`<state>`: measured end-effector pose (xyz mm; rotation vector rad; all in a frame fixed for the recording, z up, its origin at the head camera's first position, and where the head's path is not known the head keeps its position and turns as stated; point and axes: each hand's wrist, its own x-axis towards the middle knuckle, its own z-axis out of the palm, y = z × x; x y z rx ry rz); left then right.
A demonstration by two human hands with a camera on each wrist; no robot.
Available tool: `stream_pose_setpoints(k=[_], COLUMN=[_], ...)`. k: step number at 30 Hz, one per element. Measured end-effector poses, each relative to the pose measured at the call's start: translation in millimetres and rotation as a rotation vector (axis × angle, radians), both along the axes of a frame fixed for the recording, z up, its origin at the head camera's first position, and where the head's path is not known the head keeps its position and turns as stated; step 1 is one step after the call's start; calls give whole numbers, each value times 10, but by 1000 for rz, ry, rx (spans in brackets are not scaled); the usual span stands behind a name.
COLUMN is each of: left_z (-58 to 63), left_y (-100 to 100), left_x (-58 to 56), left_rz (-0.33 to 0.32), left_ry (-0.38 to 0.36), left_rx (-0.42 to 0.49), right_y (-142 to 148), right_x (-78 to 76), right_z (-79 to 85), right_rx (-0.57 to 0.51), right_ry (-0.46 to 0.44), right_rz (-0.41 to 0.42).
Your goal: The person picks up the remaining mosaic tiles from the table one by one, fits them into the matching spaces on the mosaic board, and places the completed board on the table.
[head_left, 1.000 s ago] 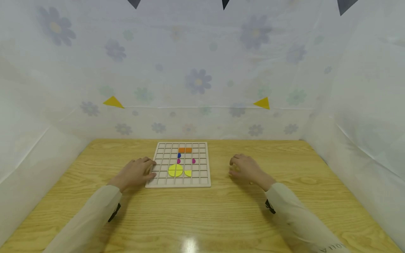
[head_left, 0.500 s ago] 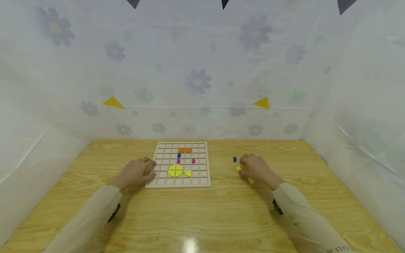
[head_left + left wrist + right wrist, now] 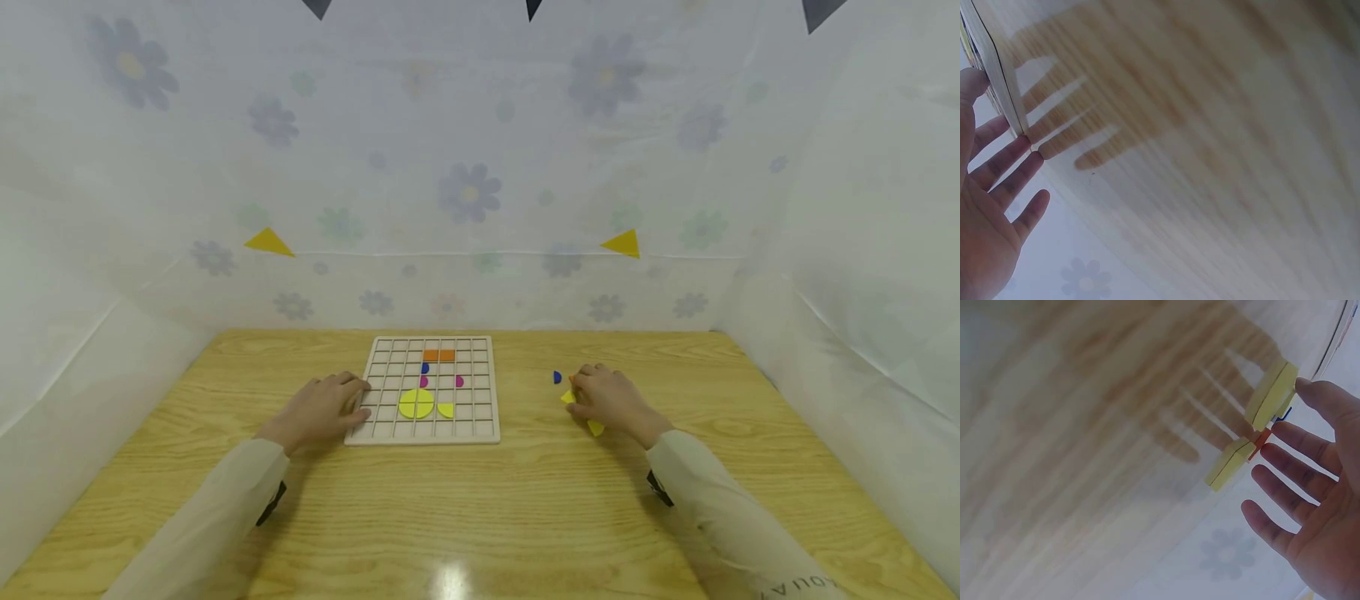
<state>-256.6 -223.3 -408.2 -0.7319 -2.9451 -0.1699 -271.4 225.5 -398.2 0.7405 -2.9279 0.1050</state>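
My left hand (image 3: pixel 318 410) rests on the left edge of a white grid board (image 3: pixel 390 428), its fingers extended against that edge in the left wrist view. On the board lie orange squares (image 3: pixel 438 356), a blue half-disc (image 3: pixel 425 368), magenta half-discs (image 3: pixel 459 382), a yellow disc (image 3: pixel 416 404) in quarters and one yellow quarter (image 3: pixel 446 410). My right hand (image 3: pixel 611 400) is over loose pieces right of the board, fingers fairly straight. Its fingertips are at an orange piece (image 3: pixel 1261 439), its thumb beside a yellow piece (image 3: pixel 1272 394). Another yellow piece (image 3: pixel 1230 464) lies close by.
A loose blue half-disc (image 3: pixel 557 377) lies just left of the right hand. The wooden table (image 3: pixel 450 508) ends at a flower-patterned curtain (image 3: pixel 480 275), with white sheets on both sides. Yellow triangles (image 3: pixel 621 244) show against the curtain.
My right hand has moved right, uncovering the blue half-disc and the yellow pieces; a bit of orange now shows at its fingertips. The left hand and the board have stayed put.
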Motion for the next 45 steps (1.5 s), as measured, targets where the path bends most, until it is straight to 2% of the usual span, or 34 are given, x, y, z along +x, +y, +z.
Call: stream_pose_setpoints(k=[28,45], left_z=[41,35], left_y=[19,8], left_x=[28,27], left_rz=[7,8], left_ry=[-19,-18], left_rx=[12,6], right_y=[-91,-115], right_x=[-95,-110], right_z=[-6,26], right_rx=[69,17], right_ry=[-13,-61], right_rz=[20,25])
